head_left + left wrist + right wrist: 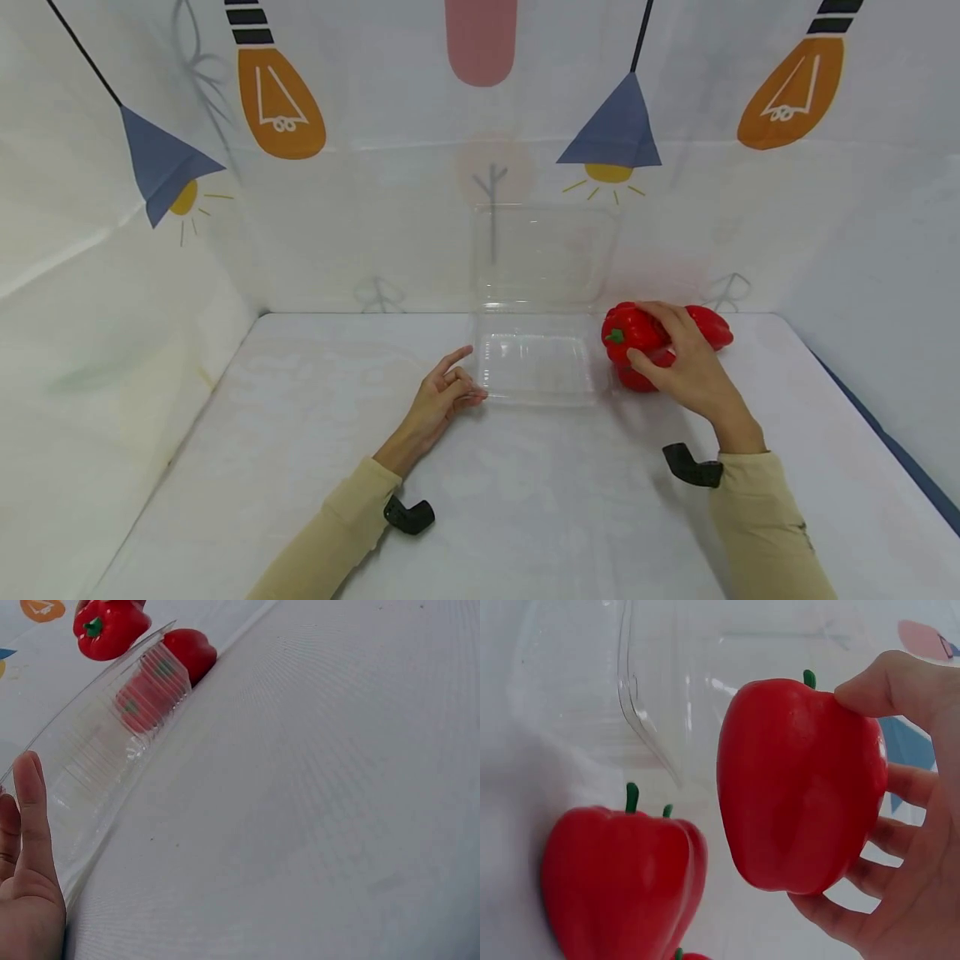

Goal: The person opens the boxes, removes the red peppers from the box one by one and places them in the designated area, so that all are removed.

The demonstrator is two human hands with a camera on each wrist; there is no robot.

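Note:
A red bell pepper [628, 329] with a green stem is gripped by my right hand [692, 367], thumb on one side and fingers on the other. In the right wrist view, this held pepper [799, 787] is raised beside the container's edge. Other red peppers [615, 885] rest on the table below it; one more pepper [710, 327] shows beyond my right hand. A clear plastic box [536, 400] stands with its lid [543, 254] upright behind. My left hand [444, 398] touches the box's left side near the front corner, its thumb [31, 802] straight along the wall.
The white table [480, 500] meets a printed cloth backdrop [360, 208] just behind the box. Cloth sides rise at left and right. Through the box's clear wall, red peppers [150, 697] show in the left wrist view.

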